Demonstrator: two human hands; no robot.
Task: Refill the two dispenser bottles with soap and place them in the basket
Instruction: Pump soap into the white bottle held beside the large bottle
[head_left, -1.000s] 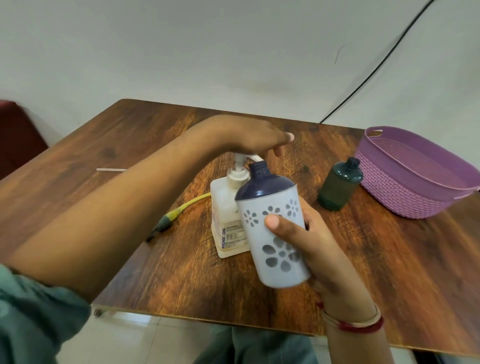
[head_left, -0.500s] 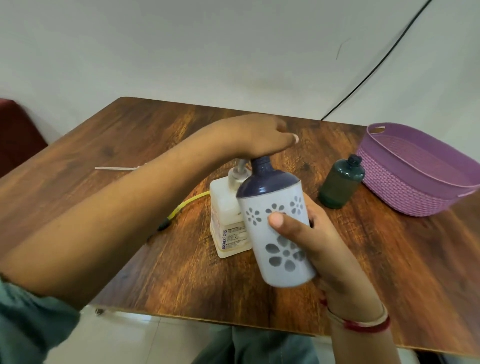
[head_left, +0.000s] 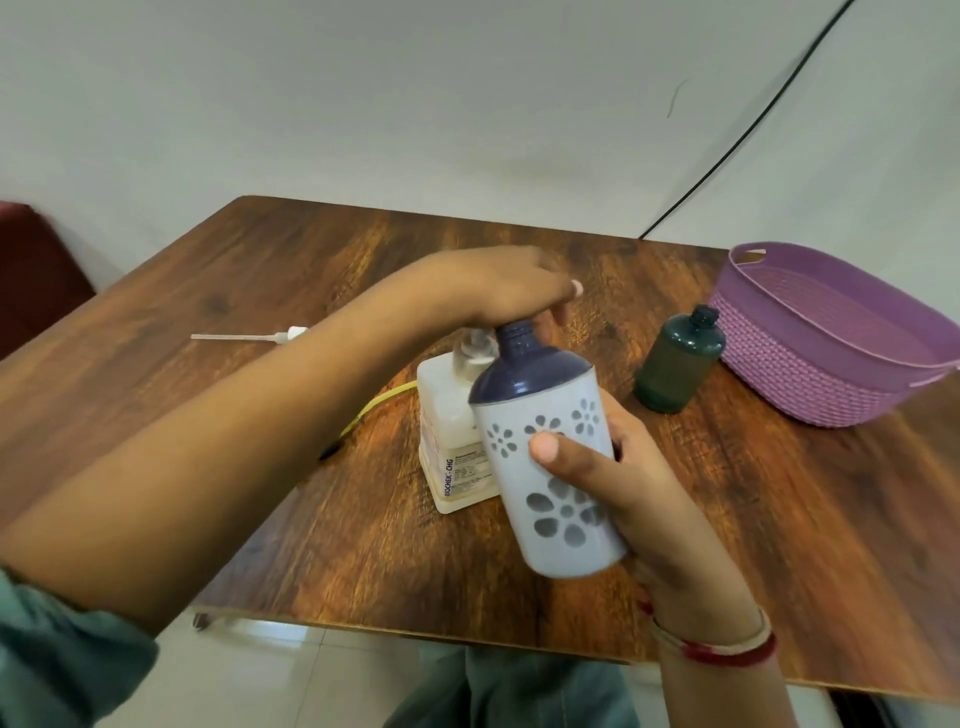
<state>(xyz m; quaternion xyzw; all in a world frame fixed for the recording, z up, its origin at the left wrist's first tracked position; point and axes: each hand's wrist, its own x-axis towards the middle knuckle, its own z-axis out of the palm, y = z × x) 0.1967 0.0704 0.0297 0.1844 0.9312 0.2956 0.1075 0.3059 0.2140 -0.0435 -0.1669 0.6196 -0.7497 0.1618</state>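
Here, right hand (head_left: 655, 499) grips smooth cylindrical btl (head_left: 566, 519); basket (head_left: 810, 374) woven.

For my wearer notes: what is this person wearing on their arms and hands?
The left arm is bare below a bunched grey-green fabric sleeve. The right wrist wears a red thread and a pale cream band. No gloves on the left hand or right hand.

Pale grey dispenser bottle (head_left: 519, 483) with flower pattern and navy top, dark green bottle (head_left: 675, 369), purple weave-patterned basket (head_left: 810, 387), cream soap bottle (head_left: 448, 415), brown wood-grain table (head_left: 311, 260)
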